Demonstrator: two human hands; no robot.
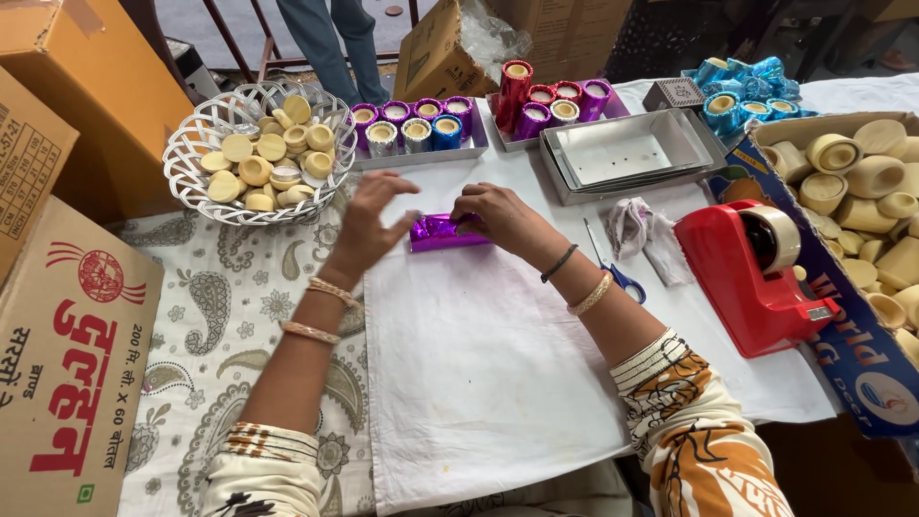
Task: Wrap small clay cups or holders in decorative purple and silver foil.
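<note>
Right hand (500, 216) fingers pinching purple foil roll (446, 232) on white tabletop (479, 364), left hand (369, 228) spread, thumb at roll's left end, white wire basket (191, 158) behind, red tape dispenser (751, 278) right

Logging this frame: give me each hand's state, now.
Left hand: open, fingers spread, fingertips at the purple foil-wrapped piece's left end.
Right hand: fingers closed on its right end.
</note>
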